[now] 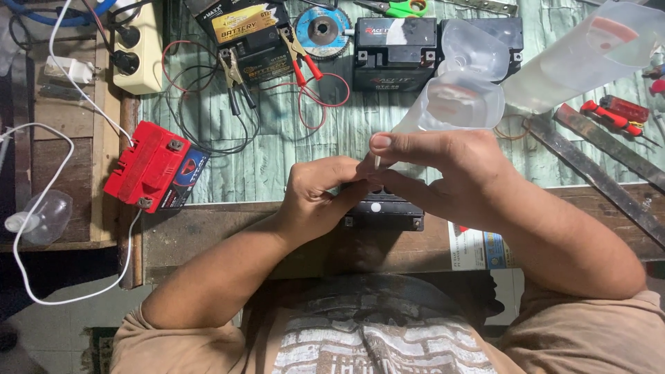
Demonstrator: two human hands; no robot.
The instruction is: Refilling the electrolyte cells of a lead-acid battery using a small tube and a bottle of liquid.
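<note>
Workbench scene, viewed from above: a wooden bench (pixel 208 235) partly covered by a pale green plank-patterned mat (pixel 277 166).

Centre: the left hand (pixel 320 194) and right hand (pixel 443 176) meet over a small black battery (pixel 384 211) lying at the near edge of the mat. The right hand's thumb and fingers are pressed together in a pinch on the thin white nozzle (pixel 377 161) of a translucent plastic bottle (pixel 457 104), which tilts away from the person. The left hand's fingers are curled, their tips touching the right hand at the nozzle; whether they grip anything themselves cannot be told.

Far side of the mat: a black battery with a yellow label (pixel 246 31) with red and black clamp leads (pixel 301 55) beside it, a grinding disc (pixel 322 31), a second black battery (pixel 395 52), green-handled scissors (pixel 398 8), and a larger translucent bottle (pixel 582 55) lying at right.

Left: a red battery (pixel 145 170) at the mat's corner, a cream socket strip (pixel 138 52), and white cable (pixel 41 173).

Right: red-handled tools (pixel 613 114) and a dark metal bar (pixel 596 173).
</note>
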